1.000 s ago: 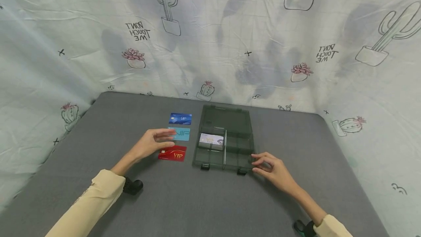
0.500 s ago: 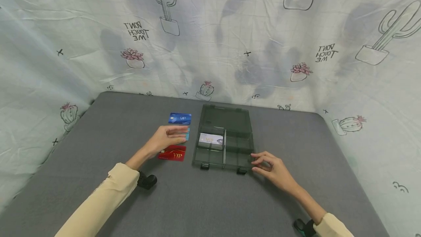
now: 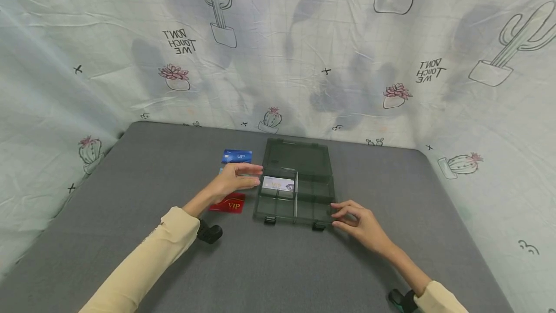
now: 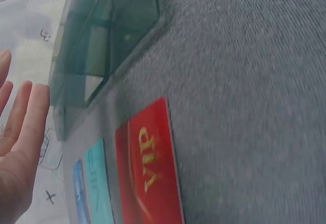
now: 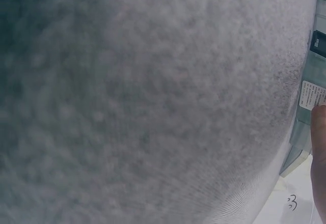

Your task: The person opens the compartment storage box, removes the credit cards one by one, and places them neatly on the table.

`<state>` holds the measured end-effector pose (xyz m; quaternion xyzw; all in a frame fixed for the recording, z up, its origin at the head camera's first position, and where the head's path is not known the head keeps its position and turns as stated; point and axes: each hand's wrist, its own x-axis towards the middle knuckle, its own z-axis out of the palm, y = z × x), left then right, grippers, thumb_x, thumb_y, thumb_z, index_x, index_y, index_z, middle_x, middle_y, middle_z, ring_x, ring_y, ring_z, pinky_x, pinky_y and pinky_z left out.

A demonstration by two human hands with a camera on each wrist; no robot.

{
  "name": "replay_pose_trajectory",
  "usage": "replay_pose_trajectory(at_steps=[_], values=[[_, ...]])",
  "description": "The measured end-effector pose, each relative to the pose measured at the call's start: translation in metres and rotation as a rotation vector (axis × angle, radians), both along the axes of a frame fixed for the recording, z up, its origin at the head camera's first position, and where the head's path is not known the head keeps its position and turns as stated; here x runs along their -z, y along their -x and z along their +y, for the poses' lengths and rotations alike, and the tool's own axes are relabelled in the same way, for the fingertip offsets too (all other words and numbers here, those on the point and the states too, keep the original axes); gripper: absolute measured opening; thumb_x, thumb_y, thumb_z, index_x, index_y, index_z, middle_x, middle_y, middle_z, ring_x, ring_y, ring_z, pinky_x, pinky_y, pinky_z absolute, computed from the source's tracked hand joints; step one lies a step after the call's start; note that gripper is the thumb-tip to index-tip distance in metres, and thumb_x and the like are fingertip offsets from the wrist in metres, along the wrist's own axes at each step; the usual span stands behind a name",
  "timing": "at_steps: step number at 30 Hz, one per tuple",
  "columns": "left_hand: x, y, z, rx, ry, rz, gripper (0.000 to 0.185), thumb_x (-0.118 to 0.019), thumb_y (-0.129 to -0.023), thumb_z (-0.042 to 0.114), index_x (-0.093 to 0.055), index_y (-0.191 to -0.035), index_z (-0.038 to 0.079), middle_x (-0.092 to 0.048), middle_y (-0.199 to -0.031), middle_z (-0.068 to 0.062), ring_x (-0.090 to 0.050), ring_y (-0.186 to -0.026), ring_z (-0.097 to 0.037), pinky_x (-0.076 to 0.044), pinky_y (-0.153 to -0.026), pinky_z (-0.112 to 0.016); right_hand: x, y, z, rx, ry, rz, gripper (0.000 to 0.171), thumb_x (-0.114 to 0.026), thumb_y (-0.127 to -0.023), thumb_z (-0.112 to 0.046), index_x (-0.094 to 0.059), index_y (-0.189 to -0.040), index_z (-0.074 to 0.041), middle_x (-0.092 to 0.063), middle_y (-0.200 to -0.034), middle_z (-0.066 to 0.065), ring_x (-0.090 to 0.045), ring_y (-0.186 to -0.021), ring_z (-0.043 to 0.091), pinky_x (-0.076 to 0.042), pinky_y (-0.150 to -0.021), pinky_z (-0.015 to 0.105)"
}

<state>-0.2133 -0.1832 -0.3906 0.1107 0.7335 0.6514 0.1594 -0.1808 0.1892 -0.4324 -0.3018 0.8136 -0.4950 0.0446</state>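
Observation:
My left hand (image 3: 234, 180) holds nothing. Its fingers are extended, and the fingertips reach the left edge of the dark green clear plastic box (image 3: 312, 192). A white VIP card (image 3: 278, 184) lies in the box's back left compartment. Below and left of this hand are a blue VIP card (image 3: 236, 156), a red VIP card (image 3: 232, 204) and a light blue card (image 4: 99, 178), mostly covered by the hand in the head view. At the box's front right side, my right hand (image 3: 362, 226) rests its fingertips against the wall, fingers loosely bent.
The box's lid (image 3: 298, 158) lies folded back behind it, and two black latches (image 3: 270, 220) sit on its front edge. Everything is on a grey cloth-covered table (image 3: 278, 269). A printed white curtain (image 3: 269, 62) hangs behind and at the sides.
My left hand has moved right and slightly up, passing over the light blue card to the box's left edge. The right hand stays put at the box.

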Motion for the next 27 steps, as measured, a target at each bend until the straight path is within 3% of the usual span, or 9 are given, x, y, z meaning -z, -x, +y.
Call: replay_pose_trajectory(at_steps=[12, 19, 22, 27], values=[[0.004, 0.01, 0.019, -0.066, 0.014, -0.007, 0.043, -0.062, -0.083, 0.001, -0.049, -0.123, -0.006, -0.049, -0.123, -0.024, -0.052, -0.109, -0.034, -0.049, -0.081, -0.034, 0.0, 0.0, 0.002, -0.012, 0.016, 0.037, 0.013, -0.066, -0.079, -0.007, -0.064, -0.09, -0.001, -0.055, -0.112, 0.016, -0.058, -0.097, 0.026, -0.05, -0.077, 0.028], [0.009, 0.011, 0.022, -0.112, 0.241, 0.088, 0.038, -0.067, -0.08, 0.007, -0.058, -0.116, -0.001, -0.053, -0.12, -0.017, -0.051, -0.108, -0.03, -0.049, -0.08, -0.036, 0.001, -0.001, 0.003, -0.011, 0.022, 0.034, 0.013, -0.066, -0.079, -0.007, -0.064, -0.09, 0.0, -0.055, -0.112, 0.016, -0.057, -0.098, 0.029, -0.05, -0.077, 0.028], [0.011, 0.011, 0.024, -0.088, 0.31, 0.102, 0.034, -0.064, -0.083, 0.007, -0.058, -0.115, -0.001, -0.051, -0.121, -0.018, -0.055, -0.103, -0.031, -0.051, -0.076, -0.036, 0.001, -0.001, 0.003, -0.009, 0.019, 0.041, 0.013, -0.066, -0.079, -0.008, -0.064, -0.09, -0.001, -0.055, -0.112, 0.016, -0.057, -0.098, 0.029, -0.05, -0.077, 0.027], [0.013, 0.012, 0.034, -0.057, 0.517, 0.222, 0.026, -0.06, -0.085, 0.009, -0.062, -0.109, 0.001, -0.057, -0.109, -0.018, -0.061, -0.084, -0.024, -0.051, -0.066, -0.03, 0.001, 0.0, 0.002, -0.028, 0.022, 0.052, 0.012, -0.066, -0.079, -0.006, -0.065, -0.09, -0.003, -0.055, -0.111, 0.018, -0.056, -0.098, 0.032, -0.05, -0.077, 0.03]])
